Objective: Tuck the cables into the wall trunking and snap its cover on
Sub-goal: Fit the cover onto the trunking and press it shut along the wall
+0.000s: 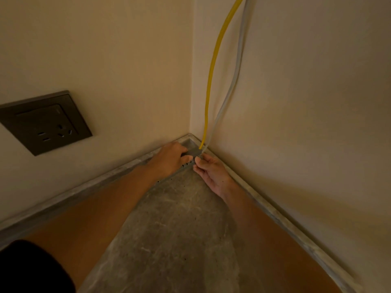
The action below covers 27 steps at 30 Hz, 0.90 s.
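Observation:
A yellow cable and a grey-white cable hang down the right wall into the room's corner. There a grey slotted trunking lies along the foot of the left wall. My left hand grips the trunking's end from above, its fingers curled over it. My right hand pinches the lower end of the grey-white cable right at the trunking's end. The cables' ends go in behind the trunking's end and my fingers. Most of the trunking is hidden under my left hand and forearm. No separate cover shows.
A dark wall socket sits low on the left wall. A grey stone skirting runs along both walls above the grey marbled floor. The light is dim.

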{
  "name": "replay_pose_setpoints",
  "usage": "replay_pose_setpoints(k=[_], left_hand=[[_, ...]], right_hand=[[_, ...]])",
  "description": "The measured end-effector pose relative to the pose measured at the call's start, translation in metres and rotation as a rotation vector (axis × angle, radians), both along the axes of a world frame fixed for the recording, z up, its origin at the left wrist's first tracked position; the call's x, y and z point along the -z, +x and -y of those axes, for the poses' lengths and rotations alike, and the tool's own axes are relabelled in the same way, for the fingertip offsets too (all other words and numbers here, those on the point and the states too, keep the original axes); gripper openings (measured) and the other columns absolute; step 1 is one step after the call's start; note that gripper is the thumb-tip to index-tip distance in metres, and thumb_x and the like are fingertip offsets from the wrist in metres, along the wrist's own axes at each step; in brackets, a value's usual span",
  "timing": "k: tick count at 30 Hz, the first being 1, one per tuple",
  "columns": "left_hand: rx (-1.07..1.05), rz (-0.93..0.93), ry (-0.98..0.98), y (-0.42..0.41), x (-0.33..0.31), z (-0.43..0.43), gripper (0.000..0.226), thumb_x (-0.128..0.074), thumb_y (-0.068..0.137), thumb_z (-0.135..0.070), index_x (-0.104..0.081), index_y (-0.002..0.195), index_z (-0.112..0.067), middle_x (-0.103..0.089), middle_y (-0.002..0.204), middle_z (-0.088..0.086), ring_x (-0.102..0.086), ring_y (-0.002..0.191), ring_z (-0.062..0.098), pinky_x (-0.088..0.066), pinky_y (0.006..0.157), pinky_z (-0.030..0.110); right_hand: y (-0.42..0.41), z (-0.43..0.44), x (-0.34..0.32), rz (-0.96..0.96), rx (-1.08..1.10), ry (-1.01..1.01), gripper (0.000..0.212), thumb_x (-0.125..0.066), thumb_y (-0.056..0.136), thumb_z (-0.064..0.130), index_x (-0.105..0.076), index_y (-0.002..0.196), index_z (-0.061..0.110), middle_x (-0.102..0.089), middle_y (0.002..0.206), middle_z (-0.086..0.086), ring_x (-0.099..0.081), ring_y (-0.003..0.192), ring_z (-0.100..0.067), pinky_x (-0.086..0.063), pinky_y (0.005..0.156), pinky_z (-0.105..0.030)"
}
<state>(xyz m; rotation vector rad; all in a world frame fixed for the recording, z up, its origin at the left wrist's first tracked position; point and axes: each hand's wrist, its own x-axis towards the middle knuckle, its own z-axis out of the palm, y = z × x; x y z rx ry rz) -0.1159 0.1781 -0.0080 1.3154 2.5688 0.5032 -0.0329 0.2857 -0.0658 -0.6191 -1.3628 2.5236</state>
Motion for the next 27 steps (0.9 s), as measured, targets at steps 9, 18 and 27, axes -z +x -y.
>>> replay_pose_setpoints(k=[9,18,27], left_hand=[[0.054,-0.055,0.022,-0.001,0.017,0.006,0.033,-0.044,0.097,-0.023,-0.060,0.102,0.005,-0.061,0.103,0.024,-0.057,0.098,0.034,-0.035,0.071,0.032],[0.091,-0.230,-0.063,0.009,0.028,0.014,0.045,-0.035,0.100,-0.022,-0.031,0.142,-0.006,-0.040,0.139,0.016,-0.046,0.124,0.030,-0.039,0.100,0.037],[0.170,-0.681,-0.135,0.017,0.029,0.017,0.073,-0.095,0.015,-0.031,-0.077,0.078,-0.001,-0.071,0.065,0.009,-0.065,0.046,0.015,-0.045,0.036,0.017]], right_hand=[[-0.001,0.000,0.002,0.012,0.001,0.015,0.022,-0.048,0.093,-0.002,-0.061,0.080,0.009,-0.067,0.056,0.009,-0.062,0.051,0.002,-0.052,0.058,-0.011],[-0.003,0.001,0.003,0.021,0.033,0.026,0.023,-0.045,0.094,-0.005,-0.060,0.083,0.009,-0.056,0.074,-0.005,-0.057,0.045,0.000,-0.051,0.054,-0.012],[-0.001,0.002,0.000,0.029,-0.003,0.008,0.025,-0.041,0.095,-0.006,-0.061,0.088,0.009,-0.058,0.080,-0.005,-0.059,0.049,-0.001,-0.053,0.056,-0.013]])
